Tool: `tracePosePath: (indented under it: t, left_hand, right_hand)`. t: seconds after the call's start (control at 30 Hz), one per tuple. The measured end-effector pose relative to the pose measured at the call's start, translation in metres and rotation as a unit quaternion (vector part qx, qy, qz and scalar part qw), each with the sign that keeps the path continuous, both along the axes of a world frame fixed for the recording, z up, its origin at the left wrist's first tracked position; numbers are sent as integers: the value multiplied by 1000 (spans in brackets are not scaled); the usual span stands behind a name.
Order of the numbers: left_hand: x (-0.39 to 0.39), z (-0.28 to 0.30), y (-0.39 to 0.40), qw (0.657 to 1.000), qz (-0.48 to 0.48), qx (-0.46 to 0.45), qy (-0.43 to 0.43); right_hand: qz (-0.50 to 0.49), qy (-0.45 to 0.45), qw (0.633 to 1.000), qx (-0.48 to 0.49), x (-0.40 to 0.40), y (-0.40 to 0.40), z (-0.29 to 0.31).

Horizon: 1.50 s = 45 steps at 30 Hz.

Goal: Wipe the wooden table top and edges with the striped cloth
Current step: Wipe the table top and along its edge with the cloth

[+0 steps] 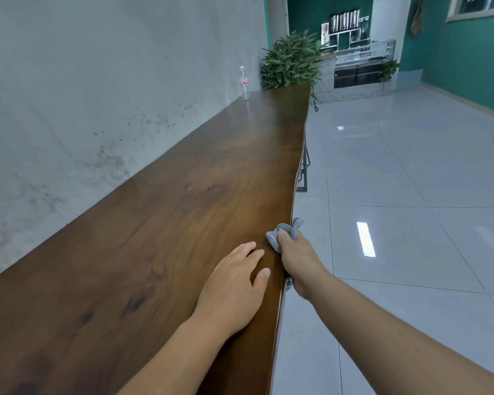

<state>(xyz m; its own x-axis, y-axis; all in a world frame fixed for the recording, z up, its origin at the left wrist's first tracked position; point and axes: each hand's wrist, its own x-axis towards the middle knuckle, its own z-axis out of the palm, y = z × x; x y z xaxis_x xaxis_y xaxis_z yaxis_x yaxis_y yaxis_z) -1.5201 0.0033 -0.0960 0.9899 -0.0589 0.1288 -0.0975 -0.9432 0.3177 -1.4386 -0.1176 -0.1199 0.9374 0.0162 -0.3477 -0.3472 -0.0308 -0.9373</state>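
1. Cloth [283, 235] is bunched in the curled fingers of the right hand [298, 260], pressed on the table's [154, 238] right edge.
2. Left hand [234, 289] is laid flat, fingers slightly spread, beside it.
3. The edge's long axis runs ahead, toward the bottle [245, 84].

We see an evenly bright room, with a hard rectangular glare on the glossy floor tiles [365, 239]. Wide-angle distortion bends the edges, and the near wall [69, 95] looks softly blurred.
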Motion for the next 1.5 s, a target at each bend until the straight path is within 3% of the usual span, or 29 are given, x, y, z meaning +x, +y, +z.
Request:
tracePosePath:
  t: [0.13,0.47,0.77,1.1,1.5]
  left_hand:
    - [-1,-1,-2,1000,10,-6,-17]
    - [-2,2,0,1000,-7,-8,-3]
    - [-25,-1,7,1000,-9,-10,-11]
    - [-32,1,8,1000,-12,-2,-7]
    - [-45,-4,10,1000,-10,-1,-13]
  right_hand:
    - [1,-24,1000,10,-20,2,-5]
    - [-11,5,1000,2,16,-1,6]
    - [5,-38,999,-6,-53,5,-8]
    - [-10,13,1000,-1,-18,3,4]
    - [3,-20,1000,-2,-77,8,-14]
